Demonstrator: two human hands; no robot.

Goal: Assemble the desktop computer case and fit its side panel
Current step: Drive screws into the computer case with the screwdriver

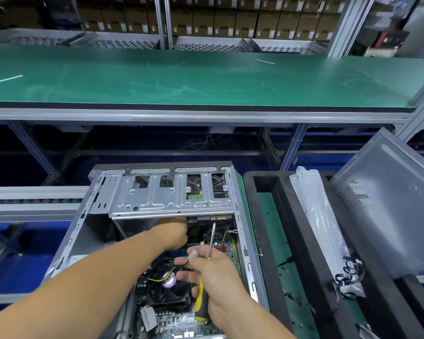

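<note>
The open grey computer case point(83, 231) lies on its side before me, with the motherboard and a black CPU fan point(167, 287) showing. A silver drive cage point(169, 201) spans its far end. My left hand point(173, 234) reaches under the cage; its fingers are curled around something I cannot make out. My right hand point(213, 272) grips a yellow-and-black screwdriver point(202, 302), shaft pointing up toward the cage, and its fingers also touch yellow and black wires point(181, 266). The grey side panel point(389, 211) leans at the right, apart from the case.
Black foam trays point(272, 231) stand right of the case on a green mat. A clear plastic bag point(328, 226) with black cables lies across them. A long green conveyor table point(206, 79) runs behind, with metal frames and stacked cartons beyond.
</note>
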